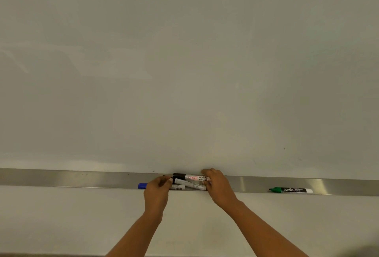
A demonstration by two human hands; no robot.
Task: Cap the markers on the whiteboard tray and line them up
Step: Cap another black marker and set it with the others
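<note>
Head view: a wide blank whiteboard fills most of the picture, with a brushed-metal tray running along its lower edge.
Marker cluster: near the middle of the tray, between the two hands, lie several white-barrelled markers close together; the top one is a black-capped marker with "WHITE BOARD MARKER" printed on its barrel, lying lengthwise along the tray.
Lower markers: at least two more white barrels lie just below the black-capped one, partly hidden by the hands; their caps cannot be made out.
Blue cap: its end pokes out just left of the left hand, on the tray.
Green marker: capped, labelled "camlin", lying alone on the tray well to the right of the cluster.
Left hand: fingers curled at the left end of the cluster; what they pinch cannot be told.
Right hand: fingers closed over the right end of the black-capped marker.
</note>
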